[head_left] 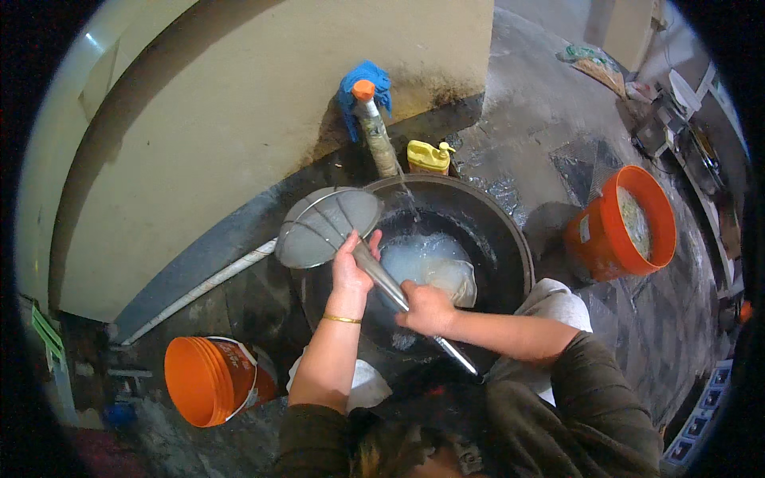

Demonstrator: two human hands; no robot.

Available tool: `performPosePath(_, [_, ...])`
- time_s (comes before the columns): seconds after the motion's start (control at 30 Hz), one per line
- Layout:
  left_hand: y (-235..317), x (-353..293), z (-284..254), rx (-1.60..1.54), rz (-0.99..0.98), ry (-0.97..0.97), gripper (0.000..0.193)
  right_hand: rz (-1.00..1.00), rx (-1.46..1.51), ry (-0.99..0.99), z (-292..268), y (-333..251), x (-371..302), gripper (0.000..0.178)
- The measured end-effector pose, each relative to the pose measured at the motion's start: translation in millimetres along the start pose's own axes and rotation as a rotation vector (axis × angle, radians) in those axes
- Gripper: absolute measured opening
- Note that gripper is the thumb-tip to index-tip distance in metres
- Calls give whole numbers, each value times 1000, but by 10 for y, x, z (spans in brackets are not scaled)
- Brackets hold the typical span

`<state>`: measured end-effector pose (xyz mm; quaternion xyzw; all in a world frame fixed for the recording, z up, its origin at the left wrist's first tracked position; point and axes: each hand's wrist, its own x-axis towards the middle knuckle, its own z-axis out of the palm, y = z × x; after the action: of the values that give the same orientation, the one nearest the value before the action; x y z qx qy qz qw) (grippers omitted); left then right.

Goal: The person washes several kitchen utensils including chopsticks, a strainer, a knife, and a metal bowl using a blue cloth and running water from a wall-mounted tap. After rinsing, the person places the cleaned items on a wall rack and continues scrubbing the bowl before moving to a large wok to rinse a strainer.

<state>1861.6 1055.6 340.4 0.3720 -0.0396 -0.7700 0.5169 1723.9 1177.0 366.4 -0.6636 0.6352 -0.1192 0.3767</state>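
A large wire-mesh skimmer with a long metal handle is held slantwise over a wide dark tub. My left hand grips the handle just below the round mesh, palm partly turned up. Lower on the handle, my right hand is wrapped round it. Cloudy, foamy water lies in the tub below. Beside my right hand, a pale, soft-looking thing sits partly in that water; its kind is unclear. A thin stream of water falls into the tub near the pipe.
An upright pipe with an orange cap and blue cloth stands behind the tub, beside a yellow jug. An orange bucket lies tipped at left; another orange bucket with pale contents is at right. A white pipe leans left.
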Motion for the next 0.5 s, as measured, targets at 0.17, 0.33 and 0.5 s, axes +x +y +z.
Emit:
performPosePath(0.17, [316, -45, -26, 190, 81, 27, 9, -273, 125, -161, -272, -56, 212, 52])
performPosePath(0.33, [937, -124, -28, 425, 75, -7, 12, -299, -151, 459, -1209, -52, 1101, 29])
performPosePath(0.5, [1410, -215, -175, 664, 268, 36, 10, -294, -120, 674, -1982, -160, 2075, 29])
